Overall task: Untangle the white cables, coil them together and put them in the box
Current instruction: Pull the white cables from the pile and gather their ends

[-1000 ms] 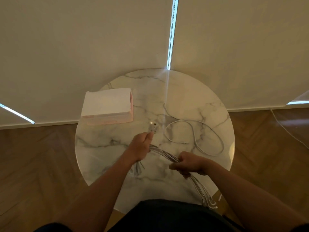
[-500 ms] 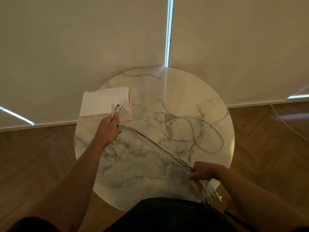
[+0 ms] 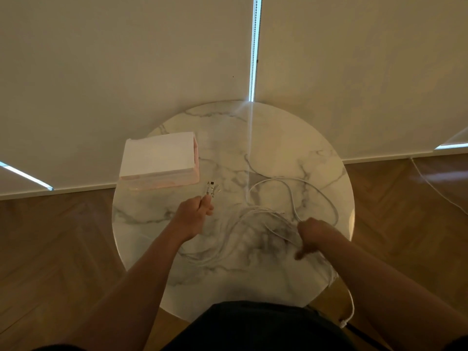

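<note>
A bundle of white cables (image 3: 243,224) droops in a slack loop between my two hands above the round marble table (image 3: 316,160). My left hand (image 3: 195,211) grips one end of the bundle, and the plug ends (image 3: 210,190) stick out past its fingers toward the box. My right hand (image 3: 311,234) holds the other part of the bundle near the table's right side. One cable end (image 3: 348,315) hangs off the table's near right edge. A separate white cable (image 3: 311,196) lies in a loose loop on the table. The pink box (image 3: 159,160) with a white lid sits at the back left.
The table stands against pale roller blinds (image 3: 126,72), with wooden floor (image 3: 50,249) on both sides. Another thin cable (image 3: 435,188) runs over the floor at the far right. My dark clothing (image 3: 253,325) fills the bottom edge.
My left hand came back from the box toward the table's middle. My right hand moved up and inward, so the stretched bundle now sags in a loop.
</note>
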### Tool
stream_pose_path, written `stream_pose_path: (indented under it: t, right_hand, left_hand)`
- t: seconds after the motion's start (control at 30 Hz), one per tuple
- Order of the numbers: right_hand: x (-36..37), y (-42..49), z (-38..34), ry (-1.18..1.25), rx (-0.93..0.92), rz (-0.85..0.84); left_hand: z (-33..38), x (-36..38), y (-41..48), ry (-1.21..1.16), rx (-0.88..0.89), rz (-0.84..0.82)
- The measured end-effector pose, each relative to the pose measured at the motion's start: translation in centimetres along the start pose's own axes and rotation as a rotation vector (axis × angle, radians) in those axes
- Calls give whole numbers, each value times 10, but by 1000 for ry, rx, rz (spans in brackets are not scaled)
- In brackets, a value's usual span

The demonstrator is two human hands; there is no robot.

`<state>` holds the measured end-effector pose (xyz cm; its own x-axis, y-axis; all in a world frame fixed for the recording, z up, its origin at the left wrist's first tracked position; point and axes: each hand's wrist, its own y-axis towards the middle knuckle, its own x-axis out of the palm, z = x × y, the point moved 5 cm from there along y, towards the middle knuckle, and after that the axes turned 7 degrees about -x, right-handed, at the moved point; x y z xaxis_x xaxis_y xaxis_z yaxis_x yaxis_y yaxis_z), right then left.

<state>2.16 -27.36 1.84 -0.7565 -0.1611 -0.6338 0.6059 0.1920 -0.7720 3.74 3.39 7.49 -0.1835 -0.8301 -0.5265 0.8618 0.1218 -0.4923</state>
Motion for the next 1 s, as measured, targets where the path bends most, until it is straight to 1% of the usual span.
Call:
stream_pose_path:
  t: [0.1,0.17,0.27,0.33,0.4,0.43,0.47,0.5,0.57,0.63,0.67,0.8,0.93,1.0]
  right_hand:
    - [-33,8,-36,6,-95,263]
    - [-51,10,-69,-10,-247,364]
    - [-71,1,-126,6,-568,390]
    - [-83,-19,-164,88,-774,376]
    - [-87,-31,-194,328,-948,329]
    - [-85,-34,-204,473,-977,286]
    - [-82,-33,-208,565,-965,251]
    - [-77,-29,-207,596,-919,223]
    - [-66,-19,-193,591,-792,139]
    - [-66,-17,-178,561,-742,79]
    - [-71,-18,-171,518,-719,91]
    - [-97,-10,-149,193,-553,231]
    - [-114,-5,-137,105,-499,284]
    - [-118,-4,-136,18,-496,365]
  left_hand:
    - [22,-11,-8,-71,56,-41]
    - [36,-16,-18,-153,72,-97]
    - [52,-20,-29,-313,67,-206]
    - [62,-19,-37,-406,83,-265]
    - [73,-24,-43,-521,86,-272]
    - [78,-28,-44,-594,77,-263]
    - [82,-35,-43,-672,64,-246]
    - [85,-45,-41,-745,50,-219]
    - [85,-69,-34,-837,39,-146]
    - [76,-87,-25,-872,27,-93]
    - [69,-92,-22,-885,10,-73]
    - [43,-101,-10,-972,-59,-32]
    - [27,-112,1,-1083,-97,6]
    - [19,-123,3,-1116,-108,54]
